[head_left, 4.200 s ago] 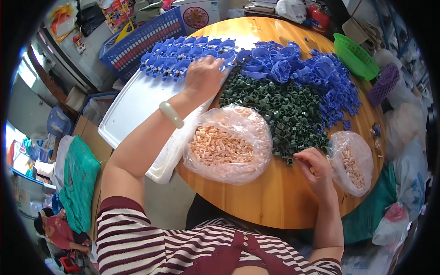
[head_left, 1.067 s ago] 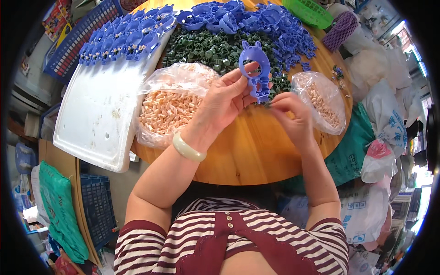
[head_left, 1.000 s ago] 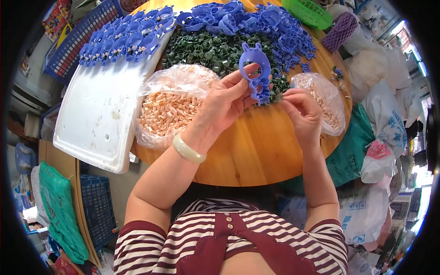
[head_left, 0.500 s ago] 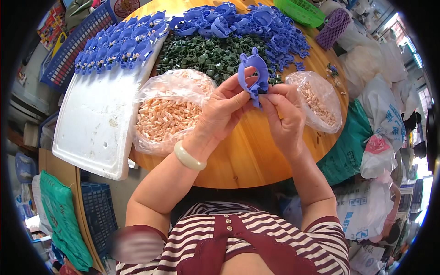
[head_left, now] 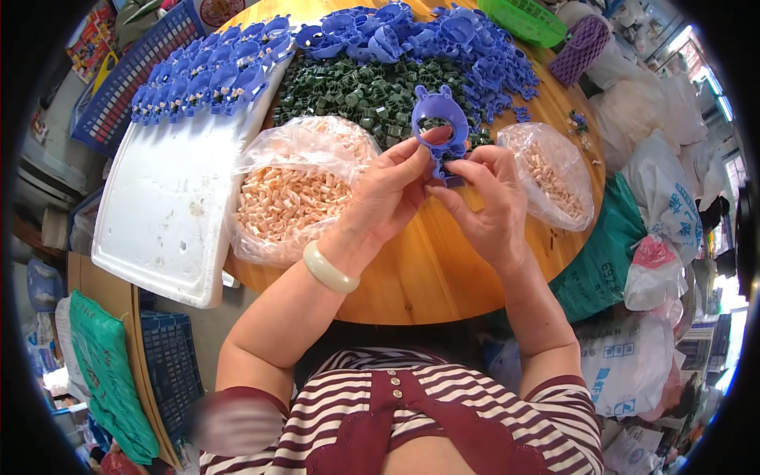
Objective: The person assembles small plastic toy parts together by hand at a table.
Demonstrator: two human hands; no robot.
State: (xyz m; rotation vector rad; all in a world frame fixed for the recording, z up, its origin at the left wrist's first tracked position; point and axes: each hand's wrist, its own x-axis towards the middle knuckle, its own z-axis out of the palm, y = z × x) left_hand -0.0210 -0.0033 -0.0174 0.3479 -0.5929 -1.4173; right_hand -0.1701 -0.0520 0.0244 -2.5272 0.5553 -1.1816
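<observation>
A blue plastic figure part [head_left: 428, 104] with a round ring-shaped head and two small ears stands upright above the wooden table. My left hand [head_left: 386, 190] grips it low on its left side, fingers behind and thumb in front. My right hand [head_left: 497, 198] has its fingers closed at the part's lower end. A small dark piece [head_left: 450, 157] shows there, partly covered by the fingertips. Behind lies a heap of dark green plastic pieces [head_left: 340, 91], backed by a pile of blue parts [head_left: 455, 36].
An open bag of small peach-coloured pieces [head_left: 293, 198] lies left of my hands, a smaller bag [head_left: 546, 178] to the right. Rows of blue figures [head_left: 202, 75] stand on a white foam board [head_left: 162, 210]. A green basket [head_left: 526, 22] sits at the far right of the round table [head_left: 396, 293].
The blue part has turned so its round face looks more toward me. My right fingers have shifted slightly at its lower end; the left hand keeps its grip.
</observation>
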